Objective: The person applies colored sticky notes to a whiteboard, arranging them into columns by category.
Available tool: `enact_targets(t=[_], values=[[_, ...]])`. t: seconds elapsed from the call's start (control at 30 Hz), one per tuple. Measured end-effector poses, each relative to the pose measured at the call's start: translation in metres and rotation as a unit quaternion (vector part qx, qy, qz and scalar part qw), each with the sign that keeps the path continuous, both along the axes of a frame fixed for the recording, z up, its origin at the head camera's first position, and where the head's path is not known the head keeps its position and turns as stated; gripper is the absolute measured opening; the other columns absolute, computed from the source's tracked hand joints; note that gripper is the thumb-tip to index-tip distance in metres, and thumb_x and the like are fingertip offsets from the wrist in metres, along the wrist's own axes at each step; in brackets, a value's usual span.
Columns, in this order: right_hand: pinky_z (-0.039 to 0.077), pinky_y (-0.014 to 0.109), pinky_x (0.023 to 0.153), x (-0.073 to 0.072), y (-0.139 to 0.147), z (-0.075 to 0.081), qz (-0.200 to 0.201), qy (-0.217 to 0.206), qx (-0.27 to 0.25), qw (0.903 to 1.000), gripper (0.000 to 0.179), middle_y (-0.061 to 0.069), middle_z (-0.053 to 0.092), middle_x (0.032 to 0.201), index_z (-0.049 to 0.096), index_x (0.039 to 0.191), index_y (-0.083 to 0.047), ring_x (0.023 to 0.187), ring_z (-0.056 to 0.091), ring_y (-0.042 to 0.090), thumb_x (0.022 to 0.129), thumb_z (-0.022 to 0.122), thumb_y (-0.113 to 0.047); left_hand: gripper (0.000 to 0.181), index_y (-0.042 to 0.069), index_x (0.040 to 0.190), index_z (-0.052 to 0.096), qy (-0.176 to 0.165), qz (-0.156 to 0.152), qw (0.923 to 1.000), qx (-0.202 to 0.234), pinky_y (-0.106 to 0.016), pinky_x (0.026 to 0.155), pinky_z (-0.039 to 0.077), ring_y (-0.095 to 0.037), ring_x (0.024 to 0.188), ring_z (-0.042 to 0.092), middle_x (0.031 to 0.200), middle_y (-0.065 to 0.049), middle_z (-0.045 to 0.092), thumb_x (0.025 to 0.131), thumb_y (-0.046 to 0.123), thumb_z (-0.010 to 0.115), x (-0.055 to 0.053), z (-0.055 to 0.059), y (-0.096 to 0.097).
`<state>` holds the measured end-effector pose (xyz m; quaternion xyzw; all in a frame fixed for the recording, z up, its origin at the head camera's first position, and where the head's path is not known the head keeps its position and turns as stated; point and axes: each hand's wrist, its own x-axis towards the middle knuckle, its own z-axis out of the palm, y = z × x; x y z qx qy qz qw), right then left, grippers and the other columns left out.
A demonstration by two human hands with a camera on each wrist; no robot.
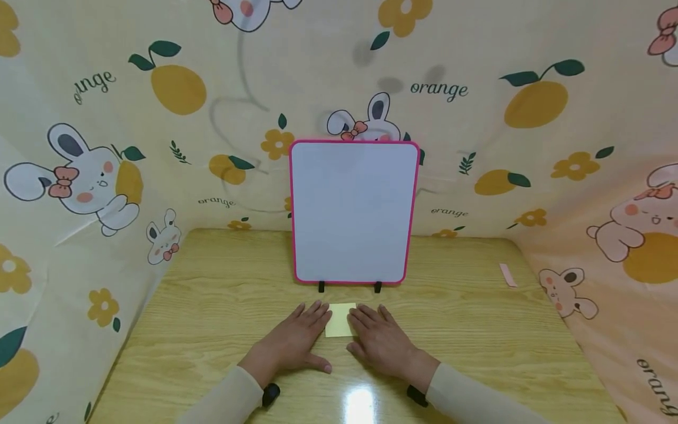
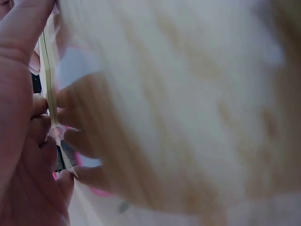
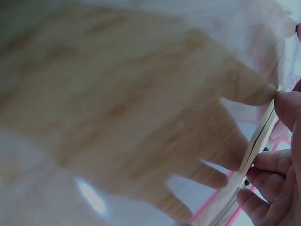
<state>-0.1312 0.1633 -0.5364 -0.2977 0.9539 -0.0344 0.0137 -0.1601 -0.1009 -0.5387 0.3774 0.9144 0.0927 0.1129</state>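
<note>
A small square of yellow note paper lies on the table between my two hands. My left hand rests palm down with straight fingers, its fingertips on the left edge of the paper. Opposite it, my right hand lies flat, fingertips on the right edge. From the left wrist, the paper shows edge-on as a thin pale-yellow strip beside the fingers. A dark line runs along the paper's edge in the right wrist view; whether it is folded or layered I cannot tell.
Behind the paper stands a white board with a pink frame on black feet. A pink paper strip lies at the right of the wooden table. Printed cloth walls in the back and sides.
</note>
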Motion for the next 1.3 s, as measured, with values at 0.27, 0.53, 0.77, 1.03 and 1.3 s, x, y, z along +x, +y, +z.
enact_targets(t=[0.27, 0.53, 0.77, 1.03, 1.3], values=[[0.041, 0.06, 0.121, -0.01, 0.003, 0.0, 0.04, 0.053, 0.01, 0.9977, 0.061, 0.008, 0.061, 0.15, 0.062, 0.144, -0.007, 0.144, 0.052, 0.03, 0.104, 0.061, -0.052, 0.118, 0.008, 0.167, 0.029, -0.004, -0.008, 1.0, 0.002, -0.049, 0.135, 0.018, -0.028, 0.164, 0.017, 0.176, -0.01, 0.023, 0.082, 0.08, 0.068, -0.006, 0.0, -0.004], [0.052, 0.044, 0.106, -0.022, 0.002, -0.004, 0.079, 0.106, -0.021, 0.991, 0.041, 0.0, 0.066, 0.12, 0.067, 0.12, -0.015, 0.115, 0.06, 0.021, 0.101, 0.066, -0.051, 0.122, 0.007, 0.166, 0.032, -0.014, 0.003, 0.9998, 0.017, -0.049, 0.134, 0.019, -0.028, 0.164, 0.019, 0.175, -0.012, 0.024, 0.077, 0.079, 0.074, -0.007, 0.0, -0.004], [0.053, 0.037, 0.092, -0.024, 0.0, -0.008, 0.087, 0.12, 0.011, 0.9888, 0.038, -0.002, 0.064, 0.114, 0.064, 0.116, -0.016, 0.106, 0.058, 0.019, 0.103, 0.062, -0.052, 0.125, 0.005, 0.166, 0.029, -0.017, 0.008, 0.9997, 0.014, -0.047, 0.134, 0.02, -0.028, 0.163, 0.021, 0.176, -0.011, 0.024, 0.077, 0.079, 0.075, -0.007, 0.003, -0.004], [0.051, 0.034, 0.089, -0.026, -0.001, -0.006, 0.091, 0.117, 0.027, 0.9887, 0.035, -0.003, 0.063, 0.113, 0.063, 0.115, -0.017, 0.103, 0.056, 0.017, 0.105, 0.061, -0.051, 0.124, 0.007, 0.167, 0.029, -0.029, 0.012, 0.9993, 0.018, -0.046, 0.135, 0.019, -0.026, 0.163, 0.02, 0.176, -0.009, 0.024, 0.076, 0.078, 0.076, -0.007, 0.005, -0.004], [0.05, 0.033, 0.084, -0.028, -0.003, 0.0, 0.093, 0.131, 0.007, 0.9869, 0.031, -0.004, 0.065, 0.106, 0.064, 0.104, -0.017, 0.098, 0.057, 0.017, 0.1, 0.07, -0.047, 0.125, 0.007, 0.167, 0.03, -0.032, 0.014, 0.9992, 0.016, -0.046, 0.135, 0.019, -0.025, 0.164, 0.02, 0.176, -0.008, 0.023, 0.074, 0.079, 0.075, -0.007, 0.004, -0.004]])
